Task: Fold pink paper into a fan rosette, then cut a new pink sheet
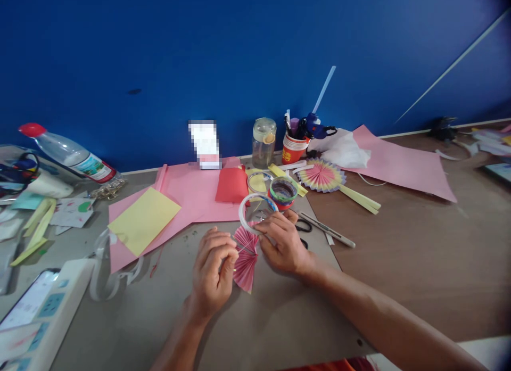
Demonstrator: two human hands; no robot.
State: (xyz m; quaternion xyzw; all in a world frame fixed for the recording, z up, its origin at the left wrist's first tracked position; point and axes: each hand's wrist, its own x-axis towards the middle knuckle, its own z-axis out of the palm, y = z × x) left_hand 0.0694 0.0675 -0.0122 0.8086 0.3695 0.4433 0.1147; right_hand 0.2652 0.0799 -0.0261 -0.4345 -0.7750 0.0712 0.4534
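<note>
My right hand [284, 242] is closed on the near edge of a roll of clear tape [244, 215], which it holds above the tabletop. My left hand [213, 264] is curled, thumb against forefinger. A thin pale strip [244, 247] runs from its fingertips toward the right; whether it joins the tape roll I cannot tell. Between both hands, and partly behind them, a pink pleated paper fan [245, 270] is spread out. Just past my right hand lie scissors with black handles [305, 224], partly covered, and a slim grey craft knife [333, 232].
Pink sheets [191, 187], a yellow sheet [139, 222] and a red packet [231, 184] lie behind. A glass jar [263, 147], a red paper cup of tools [294, 149] and a pleated rosette [321, 175] stand or lie farther back. At left are a bottle [75, 153] and power strip [59, 307].
</note>
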